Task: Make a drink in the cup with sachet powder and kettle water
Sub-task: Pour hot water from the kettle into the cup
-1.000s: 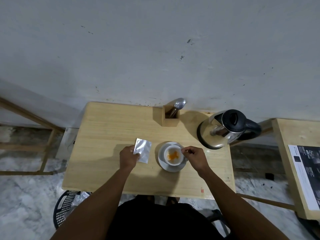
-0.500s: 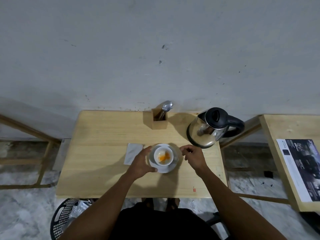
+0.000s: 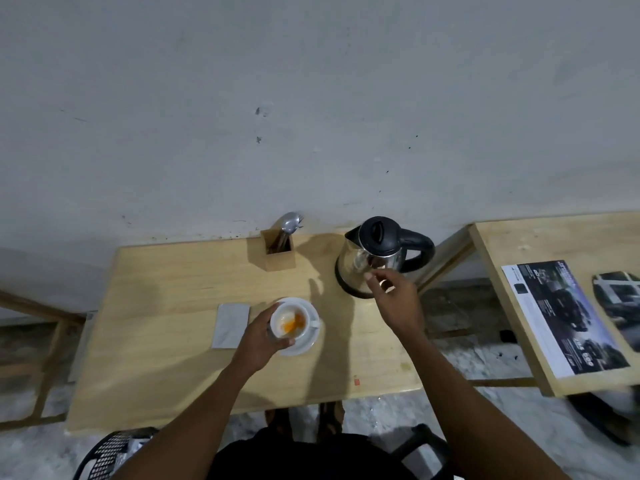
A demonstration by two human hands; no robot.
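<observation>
A white cup (image 3: 290, 322) with orange powder in it sits on a white saucer (image 3: 308, 341) near the middle of the wooden table (image 3: 166, 368). My left hand (image 3: 260, 337) grips the cup's left side. A silver sachet (image 3: 231, 325) lies flat just left of that hand. The steel kettle (image 3: 375, 251) with a black lid and handle stands at the back right. My right hand (image 3: 394, 299) hovers in front of the kettle's base, fingers apart, holding nothing.
A wooden holder (image 3: 278, 252) with a spoon (image 3: 289, 223) stands at the back edge by the wall. A second table (image 3: 561, 303) with printed sheets is to the right. A black basket (image 3: 110, 455) sits on the floor at lower left.
My left hand laid the sachet down on the table and moved right onto the cup. My right hand left the cup and moved toward the kettle.
</observation>
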